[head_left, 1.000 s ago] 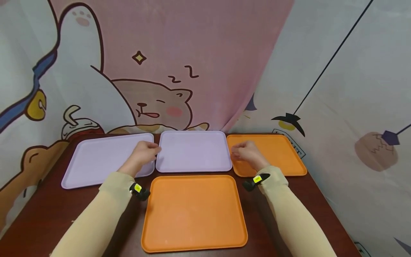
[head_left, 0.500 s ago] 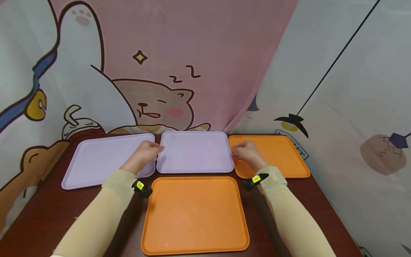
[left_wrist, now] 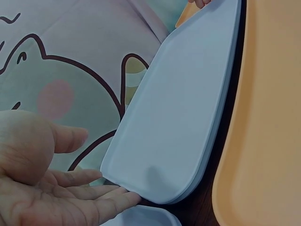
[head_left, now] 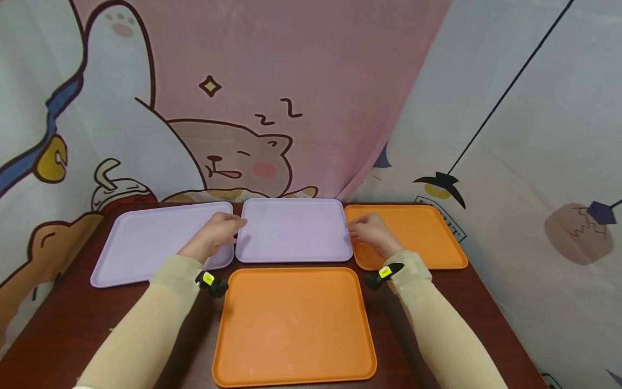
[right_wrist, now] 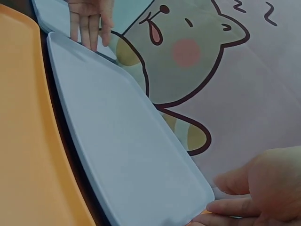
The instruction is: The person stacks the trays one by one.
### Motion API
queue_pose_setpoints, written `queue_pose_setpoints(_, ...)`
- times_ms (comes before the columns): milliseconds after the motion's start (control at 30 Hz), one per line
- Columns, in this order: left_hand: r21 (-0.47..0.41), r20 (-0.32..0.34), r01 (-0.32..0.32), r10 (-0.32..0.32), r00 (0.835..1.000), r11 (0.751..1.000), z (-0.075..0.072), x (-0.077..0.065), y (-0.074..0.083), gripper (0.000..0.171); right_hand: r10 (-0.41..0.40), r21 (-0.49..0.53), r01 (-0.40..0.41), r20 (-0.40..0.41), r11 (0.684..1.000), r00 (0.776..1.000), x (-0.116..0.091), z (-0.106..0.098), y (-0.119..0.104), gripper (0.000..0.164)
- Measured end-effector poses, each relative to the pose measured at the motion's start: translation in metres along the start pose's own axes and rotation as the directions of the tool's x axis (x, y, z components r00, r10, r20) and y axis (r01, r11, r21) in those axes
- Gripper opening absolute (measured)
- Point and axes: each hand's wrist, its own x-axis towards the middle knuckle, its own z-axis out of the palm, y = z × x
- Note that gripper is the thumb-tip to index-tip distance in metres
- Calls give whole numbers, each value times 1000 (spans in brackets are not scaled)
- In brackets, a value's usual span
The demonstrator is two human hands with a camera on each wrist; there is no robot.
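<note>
A lilac rectangular tray [head_left: 294,230] lies at the back middle of the table, between my two hands. My left hand [head_left: 217,234] reaches over the left lilac tray, and its straight fingertips [left_wrist: 129,195] touch the middle tray's left short edge. The left thumb stands apart above the rim. At the opposite short edge my right hand [head_left: 373,233] has its extended fingers against the rim, with the thumb [right_wrist: 233,182] raised off it. In the left wrist view the middle tray's side shows a doubled edge; whether two trays are stacked I cannot tell.
An orange tray [head_left: 294,324] lies in front of the middle tray. Another lilac tray [head_left: 141,246] lies at an angle on the left, and another orange tray [head_left: 423,232] on the right. A printed cloth [head_left: 311,97] hangs behind the dark table [head_left: 63,329].
The head view shifts very slightly. Both hands stay at the middle tray's ends, and the trays keep their places.
</note>
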Motion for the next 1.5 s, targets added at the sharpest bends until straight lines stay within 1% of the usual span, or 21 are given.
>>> queue_pose_setpoints(167,-15,12,4,-4,1000,1000,-1,0,0,63,-28,-80,28,-6,996,1000,-4,3,-1,39)
queue_pose_setpoints(267,-8,10,4,-4,1000,1000,-1,1,-1,62,-41,-122,41,0,992,999,-9,4,-3,39)
queue_pose_setpoints(367,45,-13,-9,10,1000,999,1,1,-2,59,-64,-172,64,9,983,998,-12,6,-6,39)
queue_pose_setpoints(433,126,-37,-33,38,999,991,2,2,-2,57,-83,-199,83,10,976,997,-14,8,-8,38)
queue_pose_setpoints(467,175,-51,-45,55,997,983,2,2,-3,57,-91,-206,92,15,974,996,-15,10,-9,37)
queue_pose_setpoints(500,229,-70,-57,75,995,972,3,2,-3,55,-94,-198,98,29,975,995,-15,11,-10,37)
queue_pose_setpoints(533,292,-88,-70,100,991,954,4,3,-3,53,-91,-179,98,46,979,995,-16,13,-11,37)
queue_pose_setpoints(600,423,-128,-89,156,979,902,5,5,-4,47,-75,-143,84,69,986,995,-16,17,-12,37)
queue_pose_setpoints(667,533,-159,-85,198,967,842,7,8,-5,33,-54,-109,63,87,992,995,-16,21,-13,38)
queue_pose_setpoints(733,612,-190,-69,231,954,788,11,11,-5,16,-35,-82,42,83,996,996,-16,23,-13,40)
queue_pose_setpoints(767,636,-203,-65,248,947,769,12,13,-5,10,-32,-73,37,74,997,997,-16,24,-13,40)
queue_pose_setpoints(833,671,-221,-57,273,936,739,16,15,-6,6,-40,-59,43,57,997,998,-15,23,-12,40)
queue_pose_setpoints(900,697,-242,-58,310,919,715,17,19,-7,6,-49,-47,51,41,998,998,-15,22,-11,40)
queue_pose_setpoints(967,713,-256,-58,337,906,699,17,22,-10,10,-61,-49,63,32,997,998,-14,20,-9,39)
queue_pose_setpoints(1033,722,-265,-56,351,898,690,15,24,-13,8,-61,-47,62,20,997,998,-12,18,-6,40)
queue_pose_setpoints(1067,714,-268,-57,347,899,698,14,25,-14,6,-56,-41,57,18,998,998,-12,17,-5,41)
queue_pose_setpoints(1200,614,-263,-62,278,924,787,8,24,-14,26,-30,-12,30,0,999,1000,-8,13,0,43)
queue_pose_setpoints(1267,548,-252,-61,234,939,834,6,23,-13,32,-22,-6,22,-6,1000,1000,-7,11,2,42)
queue_pose_setpoints(1300,523,-246,-60,218,944,850,5,23,-14,33,-17,-5,17,-11,1000,1000,-6,10,2,42)
queue_pose_setpoints(1367,494,-235,-64,204,950,867,3,23,-14,33,-12,-3,12,-16,1000,1000,-5,9,2,41)
queue_pose_setpoints(1500,454,-223,-74,194,955,888,1,24,-14,33,-14,-8,14,-14,1000,1000,-5,8,2,43)
